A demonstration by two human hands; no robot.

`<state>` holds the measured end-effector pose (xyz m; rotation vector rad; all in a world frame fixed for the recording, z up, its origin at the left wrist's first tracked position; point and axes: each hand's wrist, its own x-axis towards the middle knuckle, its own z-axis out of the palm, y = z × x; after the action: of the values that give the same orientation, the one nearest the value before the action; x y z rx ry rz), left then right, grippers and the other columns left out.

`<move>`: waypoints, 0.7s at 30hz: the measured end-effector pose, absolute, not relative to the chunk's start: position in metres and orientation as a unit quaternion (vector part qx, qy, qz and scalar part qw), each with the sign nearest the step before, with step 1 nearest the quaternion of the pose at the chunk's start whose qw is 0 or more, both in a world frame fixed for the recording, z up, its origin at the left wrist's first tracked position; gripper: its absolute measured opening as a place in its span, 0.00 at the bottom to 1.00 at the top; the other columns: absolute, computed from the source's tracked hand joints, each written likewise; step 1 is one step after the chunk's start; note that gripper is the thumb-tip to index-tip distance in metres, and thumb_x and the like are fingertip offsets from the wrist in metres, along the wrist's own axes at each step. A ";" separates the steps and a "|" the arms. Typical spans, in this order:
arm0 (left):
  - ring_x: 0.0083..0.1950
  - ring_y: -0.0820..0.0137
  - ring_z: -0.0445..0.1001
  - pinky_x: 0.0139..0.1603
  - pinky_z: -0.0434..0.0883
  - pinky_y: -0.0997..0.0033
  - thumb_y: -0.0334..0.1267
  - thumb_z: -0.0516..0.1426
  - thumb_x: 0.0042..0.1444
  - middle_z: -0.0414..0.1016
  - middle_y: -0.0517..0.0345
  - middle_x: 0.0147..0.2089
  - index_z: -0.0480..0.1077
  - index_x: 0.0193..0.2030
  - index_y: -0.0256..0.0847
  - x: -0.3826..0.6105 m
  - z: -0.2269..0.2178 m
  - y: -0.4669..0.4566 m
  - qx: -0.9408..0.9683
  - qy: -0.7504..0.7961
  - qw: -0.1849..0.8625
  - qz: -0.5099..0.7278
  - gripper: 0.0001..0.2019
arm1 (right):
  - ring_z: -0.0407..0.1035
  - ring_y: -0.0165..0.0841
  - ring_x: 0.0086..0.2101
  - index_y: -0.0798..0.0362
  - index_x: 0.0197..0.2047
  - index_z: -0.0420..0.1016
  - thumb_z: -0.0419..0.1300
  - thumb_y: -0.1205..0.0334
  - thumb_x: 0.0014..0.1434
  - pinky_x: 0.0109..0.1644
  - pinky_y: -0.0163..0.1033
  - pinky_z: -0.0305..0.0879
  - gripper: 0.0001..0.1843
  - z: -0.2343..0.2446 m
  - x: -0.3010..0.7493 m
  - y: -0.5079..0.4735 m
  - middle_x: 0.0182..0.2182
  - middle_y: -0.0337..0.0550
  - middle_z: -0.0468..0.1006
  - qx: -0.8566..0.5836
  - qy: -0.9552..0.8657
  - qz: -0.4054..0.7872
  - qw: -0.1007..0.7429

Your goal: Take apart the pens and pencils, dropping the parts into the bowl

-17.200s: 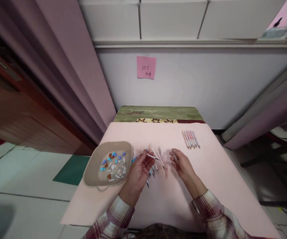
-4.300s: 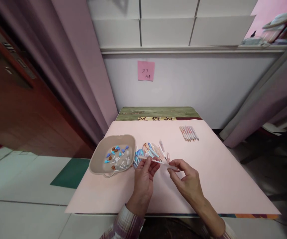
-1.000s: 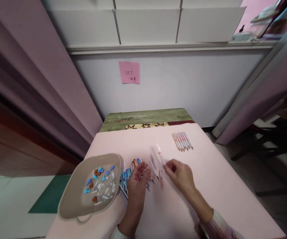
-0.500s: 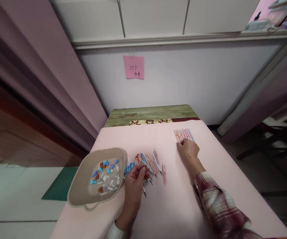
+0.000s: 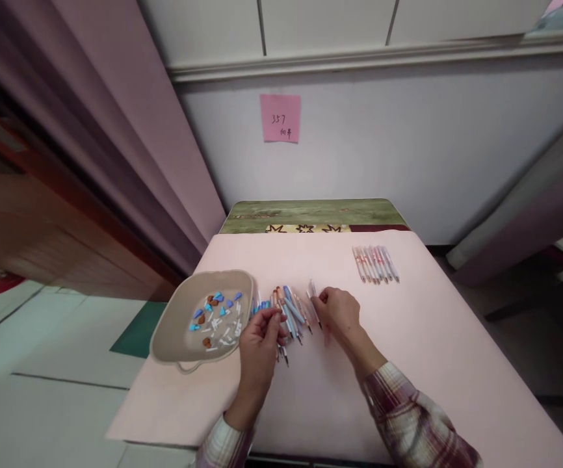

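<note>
Loose pen parts (image 5: 288,312) lie in a pile on the pink tabletop, with blue, brown and clear barrels and dark-tipped refills among them. At the pile's near left side, my left hand (image 5: 261,341) is closed in a pinch; whatever its fingertips hold is too small or hidden to make out. My right hand (image 5: 340,315) is at the pile's right edge, its curled fingers closed over the lower part of a clear pen barrel (image 5: 311,287). Beneath this hand another pinkish barrel is partly hidden. A row of assembled-looking clear pens (image 5: 376,264) lies side by side farther right.
A beige basin (image 5: 171,331) at the left holds blue and brown caps and small white pieces. The pink-covered table (image 5: 301,403) meets a green patterned surface (image 5: 311,211) by the wall. A pink note (image 5: 280,118) is stuck on the wall.
My right hand has moved left from the row of pens to the pile, leaving the row uncovered. My left hand stays by the pile. The camera view has shifted slightly.
</note>
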<state>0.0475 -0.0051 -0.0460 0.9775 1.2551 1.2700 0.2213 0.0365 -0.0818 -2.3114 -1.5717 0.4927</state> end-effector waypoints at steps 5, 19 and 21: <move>0.23 0.76 0.69 0.21 0.67 0.78 0.43 0.65 0.47 0.76 0.56 0.31 0.73 0.34 0.37 0.057 -0.053 -0.010 0.374 0.511 0.572 0.521 0.13 | 0.74 0.35 0.31 0.49 0.29 0.80 0.56 0.51 0.56 0.31 0.35 0.59 0.15 -0.073 0.230 0.032 0.26 0.44 0.81 -0.799 -0.535 0.193 0.197; 0.24 0.78 0.71 0.22 0.66 0.79 0.44 0.66 0.46 0.78 0.53 0.33 0.71 0.35 0.35 0.064 -0.055 -0.018 0.281 0.464 0.666 0.513 0.16 | 0.72 0.31 0.29 0.49 0.33 0.81 0.58 0.56 0.56 0.32 0.33 0.61 0.11 -0.059 0.231 -0.016 0.26 0.39 0.80 -0.701 -0.606 0.260 0.272; 0.23 0.77 0.71 0.21 0.66 0.79 0.46 0.66 0.47 0.78 0.53 0.33 0.69 0.34 0.36 0.062 -0.051 -0.019 0.278 0.468 0.653 0.527 0.16 | 0.73 0.33 0.31 0.49 0.33 0.80 0.59 0.57 0.55 0.34 0.34 0.61 0.09 -0.061 0.231 -0.007 0.29 0.41 0.81 -0.759 -0.595 0.183 0.191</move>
<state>0.0617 -0.0186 -0.0506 0.6314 1.0621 1.1958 0.2312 -0.0066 -0.0610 -2.1323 -1.6718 0.5133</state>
